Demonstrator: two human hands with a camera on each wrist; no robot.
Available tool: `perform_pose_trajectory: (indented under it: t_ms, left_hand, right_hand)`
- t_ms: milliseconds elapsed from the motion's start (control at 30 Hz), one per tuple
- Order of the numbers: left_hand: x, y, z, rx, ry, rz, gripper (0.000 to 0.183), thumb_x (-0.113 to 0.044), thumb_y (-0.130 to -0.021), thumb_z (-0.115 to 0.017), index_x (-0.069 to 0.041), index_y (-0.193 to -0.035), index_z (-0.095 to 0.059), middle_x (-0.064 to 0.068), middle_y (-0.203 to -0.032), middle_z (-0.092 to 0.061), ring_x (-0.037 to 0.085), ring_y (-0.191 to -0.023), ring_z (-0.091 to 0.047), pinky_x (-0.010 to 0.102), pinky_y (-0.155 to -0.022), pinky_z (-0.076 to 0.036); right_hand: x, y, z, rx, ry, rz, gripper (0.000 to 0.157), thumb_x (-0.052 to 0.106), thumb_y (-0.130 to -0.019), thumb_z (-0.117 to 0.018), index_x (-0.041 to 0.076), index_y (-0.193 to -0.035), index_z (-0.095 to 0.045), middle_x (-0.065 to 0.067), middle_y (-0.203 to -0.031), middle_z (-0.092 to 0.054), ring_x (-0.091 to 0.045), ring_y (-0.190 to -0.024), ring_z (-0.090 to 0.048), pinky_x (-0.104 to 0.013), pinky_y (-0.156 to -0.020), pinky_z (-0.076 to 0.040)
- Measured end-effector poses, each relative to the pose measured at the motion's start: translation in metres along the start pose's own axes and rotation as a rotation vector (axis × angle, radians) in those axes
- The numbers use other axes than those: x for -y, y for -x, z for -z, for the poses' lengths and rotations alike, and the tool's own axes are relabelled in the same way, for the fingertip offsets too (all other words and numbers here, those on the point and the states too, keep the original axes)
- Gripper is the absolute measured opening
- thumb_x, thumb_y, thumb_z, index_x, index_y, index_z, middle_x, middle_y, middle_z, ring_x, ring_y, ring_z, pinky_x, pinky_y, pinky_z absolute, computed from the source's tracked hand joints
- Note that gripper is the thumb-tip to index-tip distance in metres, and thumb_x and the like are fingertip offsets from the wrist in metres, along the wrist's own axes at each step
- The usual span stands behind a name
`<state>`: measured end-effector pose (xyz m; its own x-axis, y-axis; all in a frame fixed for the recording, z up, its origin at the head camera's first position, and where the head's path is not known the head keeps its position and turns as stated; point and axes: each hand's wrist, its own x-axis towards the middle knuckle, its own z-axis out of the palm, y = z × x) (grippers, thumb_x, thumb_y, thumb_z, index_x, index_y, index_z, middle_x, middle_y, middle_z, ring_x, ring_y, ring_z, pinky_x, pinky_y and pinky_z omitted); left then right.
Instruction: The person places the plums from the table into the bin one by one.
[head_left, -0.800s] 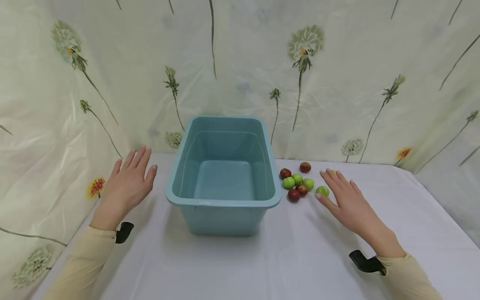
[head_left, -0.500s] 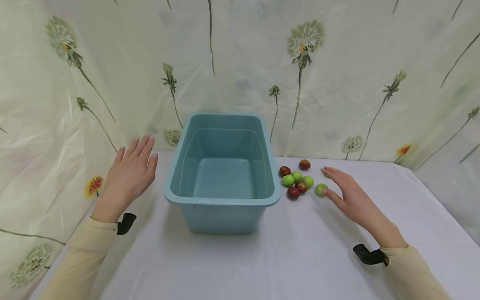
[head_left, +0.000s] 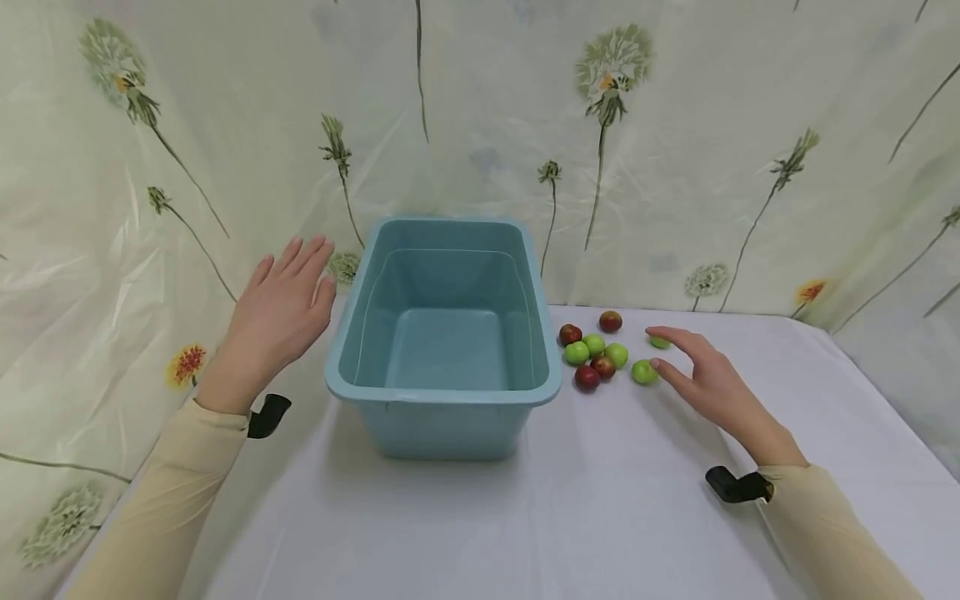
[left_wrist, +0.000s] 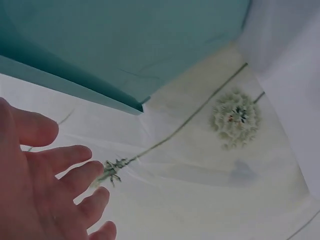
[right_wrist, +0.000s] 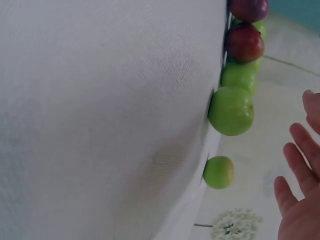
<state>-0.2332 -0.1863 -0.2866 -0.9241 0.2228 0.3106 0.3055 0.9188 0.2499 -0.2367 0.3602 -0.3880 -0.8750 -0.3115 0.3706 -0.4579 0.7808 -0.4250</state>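
Over the tabletop, my right hand (head_left: 716,392) hovers just right of a green plum-like fruit (head_left: 643,372), thumb and fingers apart and holding nothing. A second green fruit (head_left: 660,342) lies behind, partly covered by the fingers. In the right wrist view, fingers (right_wrist: 302,162) stand spread, away from the nearest green fruit (right_wrist: 231,111) and a lone one (right_wrist: 218,172). Left of the blue-green basin (head_left: 446,396), my left hand (head_left: 273,329) is raised with fingers extended. The left wrist view shows its fingers (left_wrist: 80,177) relaxed and empty, below the basin's rim (left_wrist: 75,89).
Between basin and right hand, several green and dark red fruits (head_left: 587,377) lie in a loose cluster, with one red fruit (head_left: 611,321) farther back. A white cloth (head_left: 465,533) covers the table. Flower-printed sheeting (head_left: 480,108) hangs behind. Each wrist carries a black camera mount (head_left: 735,485).
My left hand has risen and moved right toward the basin's side. The right hand's fingers have bent into a wider thumb-to-finger gap beside the green fruit. The head view has tilted slightly.
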Motion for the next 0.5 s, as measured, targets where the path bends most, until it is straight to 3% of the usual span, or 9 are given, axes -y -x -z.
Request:
perform_pose_trajectory:
  t_ms: [267, 500]
  left_hand:
    - [-0.018, -0.013, 0.006, 0.068, 0.019, -0.009, 0.056, -0.031, -0.105, -0.031, -0.006, -0.155, -0.028, 0.012, -0.161, -0.022, 0.029, -0.149, -0.010, 0.051, -0.117, -0.005]
    - [-0.029, -0.017, 0.001, 0.197, 0.021, -0.020, 0.058, -0.029, -0.106, -0.035, -0.006, -0.157, -0.022, 0.012, -0.163, -0.016, 0.032, -0.149, -0.008, 0.054, -0.117, -0.006]
  right_hand:
    - [-0.004, -0.006, 0.000, 0.020, -0.058, -0.083, 0.049, 0.018, -0.095, -0.067, 0.008, -0.141, -0.051, -0.019, -0.140, -0.051, -0.043, -0.131, -0.040, -0.065, -0.099, -0.033]
    - [-0.011, -0.008, -0.003, 0.049, -0.171, -0.132, 0.047, 0.021, -0.097, -0.065, 0.005, -0.139, -0.052, -0.019, -0.137, -0.054, -0.040, -0.128, -0.045, -0.060, -0.103, -0.035]
